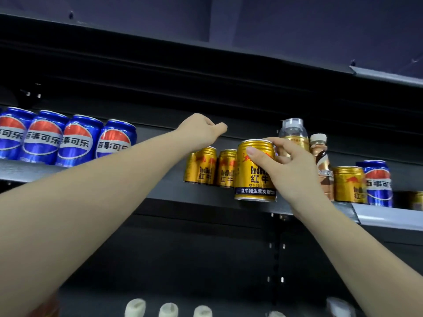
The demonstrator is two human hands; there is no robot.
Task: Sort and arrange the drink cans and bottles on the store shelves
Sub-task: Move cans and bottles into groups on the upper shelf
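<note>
Right hand (282,165) gripping upright gold can (253,172), label facing camera

Upright gold Red Bull can (253,177) at shelf edge, gold cans (211,167) behind

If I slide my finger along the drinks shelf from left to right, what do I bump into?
Row of blue Pepsi cans → left hand → two gold Red Bull cans → gold can held by the right hand → brown bottle → another gold can → lone blue Pepsi can.
</note>
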